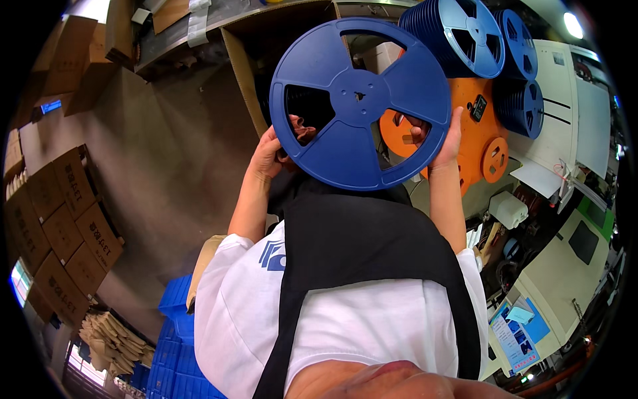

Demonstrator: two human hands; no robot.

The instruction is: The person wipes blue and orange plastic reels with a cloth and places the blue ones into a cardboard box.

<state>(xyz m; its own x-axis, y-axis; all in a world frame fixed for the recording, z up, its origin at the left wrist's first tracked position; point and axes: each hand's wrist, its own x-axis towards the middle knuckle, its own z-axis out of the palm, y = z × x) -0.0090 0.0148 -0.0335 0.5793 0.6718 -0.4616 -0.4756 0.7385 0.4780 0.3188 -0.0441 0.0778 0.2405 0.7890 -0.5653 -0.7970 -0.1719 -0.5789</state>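
A large blue plastic reel [318, 63] is held up in front of me, its flat round face turned toward the camera. Three wide windows are cut around its hub, and a small keyed hole sits in the middle. My left hand [274, 147] grips the reel's lower left rim, some fingers showing through the left window. On the right rim, my right hand [446, 141] holds on with the thumb along the outside and fingertips visible through the right window. Behind the reel stands a cardboard box [240, 80]; most of its inside is hidden.
Stacks of blue reels [473, 30] stand at the far right beside an orange machine [488, 126] with an orange disc [494, 159]. Cardboard cartons [63, 229] are piled at the left. Blue crates [176, 352] lie low on the left. A pale machine cabinet [558, 266] stands at right.
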